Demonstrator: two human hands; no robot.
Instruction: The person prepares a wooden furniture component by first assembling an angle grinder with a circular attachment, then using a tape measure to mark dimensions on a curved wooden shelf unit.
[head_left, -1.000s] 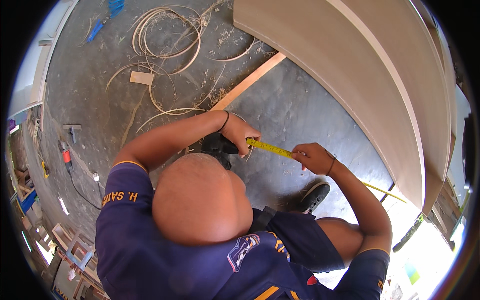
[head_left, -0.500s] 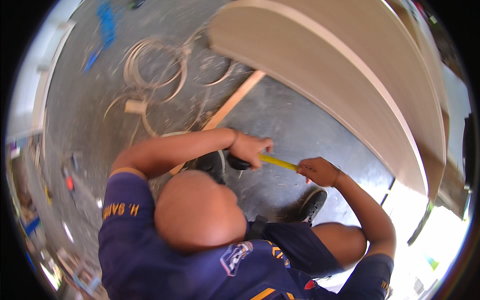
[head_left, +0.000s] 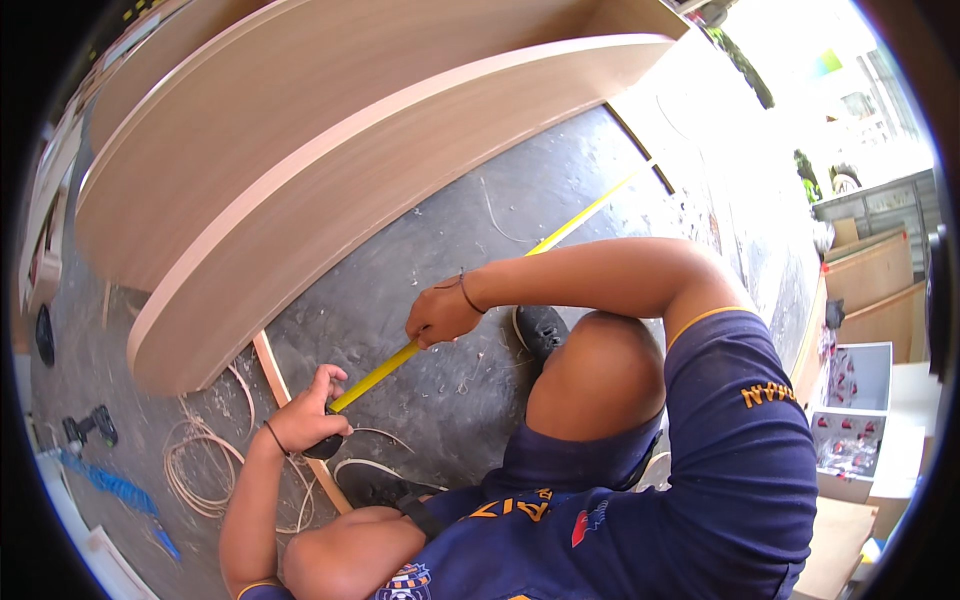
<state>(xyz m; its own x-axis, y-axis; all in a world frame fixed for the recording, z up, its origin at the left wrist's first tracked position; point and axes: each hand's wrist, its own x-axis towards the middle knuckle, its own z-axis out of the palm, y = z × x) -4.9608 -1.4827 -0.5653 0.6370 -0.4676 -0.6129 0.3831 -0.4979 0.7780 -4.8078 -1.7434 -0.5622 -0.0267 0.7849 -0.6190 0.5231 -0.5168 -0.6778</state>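
My left hand (head_left: 296,424) is closed around the black case of a tape measure (head_left: 323,447), low over the floor, with its thumb and index finger raised beside the blade. The yellow blade (head_left: 376,381) runs from the case up to my right hand (head_left: 442,314), whose fingers pinch it. Beyond that hand the blade passes behind my right forearm and stretches on toward the sunlit floor, where its far end fades in glare. A large curved wooden panel unit (head_left: 400,135) stands just past both hands.
A thin wooden strip (head_left: 268,362) lies on the grey floor left of my hands. Coiled thin strips (head_left: 195,468), a cordless drill (head_left: 90,427) and a blue coiled hose (head_left: 110,483) lie further left. White boxes (head_left: 860,375) and leaning boards (head_left: 880,270) stand at right.
My view has swung to the right, toward the bright floor. The blade now shows extending well past my right hand; before, only a short stretch showed between my hands.
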